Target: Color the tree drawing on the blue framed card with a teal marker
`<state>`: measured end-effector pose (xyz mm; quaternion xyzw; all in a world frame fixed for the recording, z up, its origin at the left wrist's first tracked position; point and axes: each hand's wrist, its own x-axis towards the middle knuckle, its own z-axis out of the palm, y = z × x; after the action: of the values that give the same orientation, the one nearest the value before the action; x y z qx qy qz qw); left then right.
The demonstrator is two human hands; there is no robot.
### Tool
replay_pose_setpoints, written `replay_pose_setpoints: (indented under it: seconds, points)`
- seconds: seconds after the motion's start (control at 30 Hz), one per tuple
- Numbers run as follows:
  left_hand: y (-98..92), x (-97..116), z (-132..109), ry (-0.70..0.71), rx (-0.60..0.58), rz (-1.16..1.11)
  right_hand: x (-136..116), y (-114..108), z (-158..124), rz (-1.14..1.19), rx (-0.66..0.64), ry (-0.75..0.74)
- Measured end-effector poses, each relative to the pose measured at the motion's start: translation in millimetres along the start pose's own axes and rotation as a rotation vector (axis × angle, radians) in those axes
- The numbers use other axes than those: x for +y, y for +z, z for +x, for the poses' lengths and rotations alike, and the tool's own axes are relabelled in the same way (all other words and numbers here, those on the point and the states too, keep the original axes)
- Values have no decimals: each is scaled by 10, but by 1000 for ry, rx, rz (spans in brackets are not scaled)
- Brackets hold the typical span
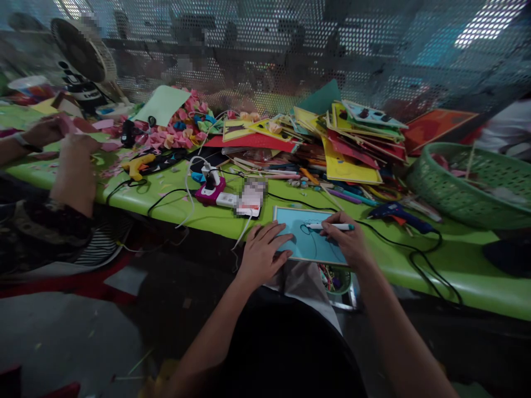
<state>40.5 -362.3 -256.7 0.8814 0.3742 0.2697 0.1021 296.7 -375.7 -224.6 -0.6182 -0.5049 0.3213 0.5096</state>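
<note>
Working at a cluttered green table (199, 215), with a green basket (452, 188) off to the right. Facing a blue panel (313, 243) at the table's near edge. Resting the left hand (263, 254), loosely spread and grasping nothing, on the panel's left side. In the right hand (349, 239), curled closed, gripping a white marker (340, 226) above the panel.

Bare forearms (226, 323), bare fingers (271, 243), black top (290, 348), pale trousers (311, 281), perhaps greyish

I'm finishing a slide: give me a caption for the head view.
The right hand holds a marker to a blue card bearing drawn lines; the left hand rests on the card.
</note>
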Motion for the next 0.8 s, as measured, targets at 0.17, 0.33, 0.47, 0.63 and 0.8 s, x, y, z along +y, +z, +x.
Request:
replay_pose_setpoints:
  seconds: [0.17, 0.33, 0.47, 0.63, 0.8]
  points:
    - [3, 0, 1, 0, 8, 6, -8, 17, -6, 11, -22, 1]
    - [3, -3, 1, 0, 11, 6, -6, 17, -10, 14, -53, 4]
    - [8, -7, 0, 3, 9, -3, -3, 7, -14, 14, -71, 5]
    - [7, -4, 1, 3, 9, -8, 32, -13, -19, 17, -84, 7]
    - [8, 1, 0, 2, 12, -6, 61, -19, -13, 24, -86, 8]
